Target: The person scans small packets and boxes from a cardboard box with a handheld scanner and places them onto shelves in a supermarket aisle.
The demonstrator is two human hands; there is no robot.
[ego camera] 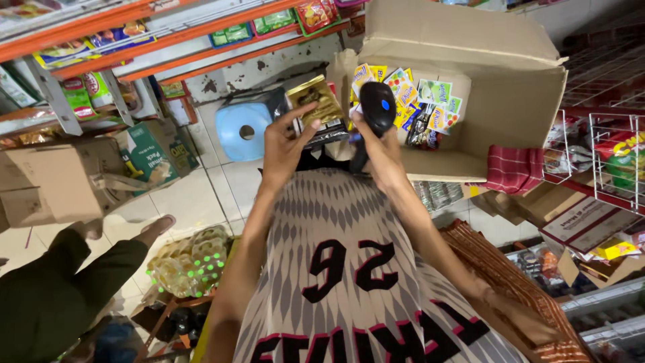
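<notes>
My left hand [285, 144] holds a gold and black packet [317, 107] by its lower edge, lifted in front of me. My right hand [377, 149] grips a black handheld scanner [374, 114] with a blue dot on it, right beside the packet. Just behind both hands stands an open cardboard box [497, 101] with several colourful sachets [413, 101] inside. My patterned shirt [342, 269] fills the lower middle of the view.
A light blue plastic stool [243, 131] sits on the tiled floor. Another person's leg and sandalled foot [80, 269] lie at the left. Cardboard boxes [60, 178] sit left, orange shelves [134, 33] with goods above, wire racks [605, 154] right, bottled oil [191, 262] below.
</notes>
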